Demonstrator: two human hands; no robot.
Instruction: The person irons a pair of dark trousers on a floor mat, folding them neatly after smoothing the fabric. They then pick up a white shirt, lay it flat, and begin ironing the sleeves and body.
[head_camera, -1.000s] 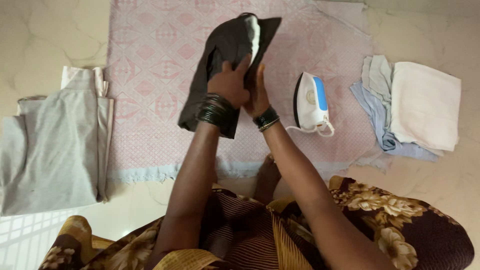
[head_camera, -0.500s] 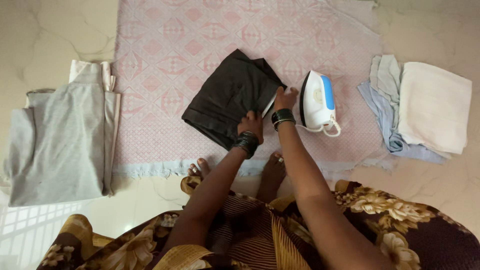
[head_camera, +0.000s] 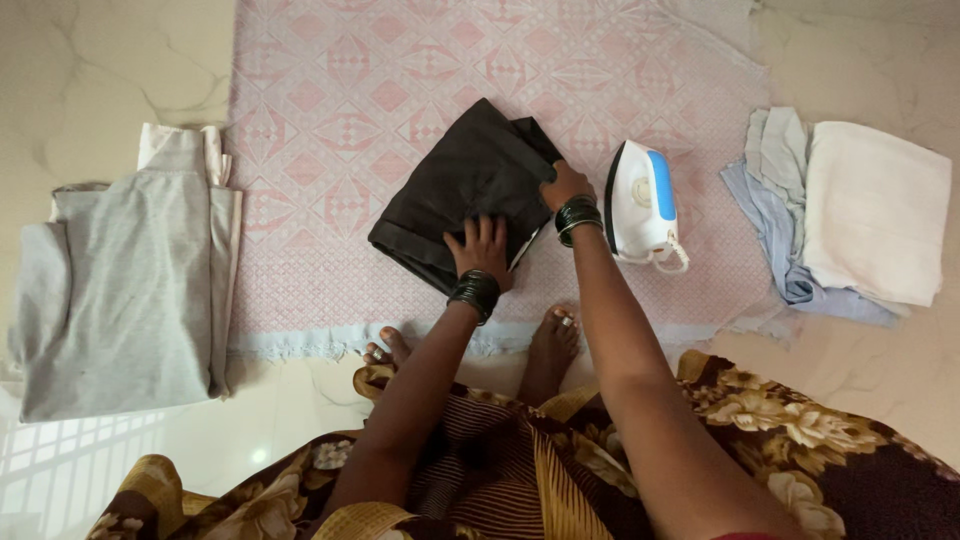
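Observation:
A folded black garment (head_camera: 455, 190) lies on a pink patterned cloth (head_camera: 330, 120) spread on the floor. My left hand (head_camera: 482, 246) rests flat on the garment's near corner, fingers spread. At the garment's right edge, my right hand (head_camera: 562, 184) presses down with fingers curled over the fold. Both wrists carry dark bangles. A white and blue iron (head_camera: 642, 203) stands on its heel just right of my right hand.
Folded grey clothes (head_camera: 120, 275) lie on the floor at the left. A stack of white, grey and pale blue cloths (head_camera: 850, 215) sits at the right. My bare feet (head_camera: 552, 335) stand at the pink cloth's near edge.
The black garment, held up in both hands a second ago, now lies folded on the pink cloth. Both hands have come down onto it and press it flat.

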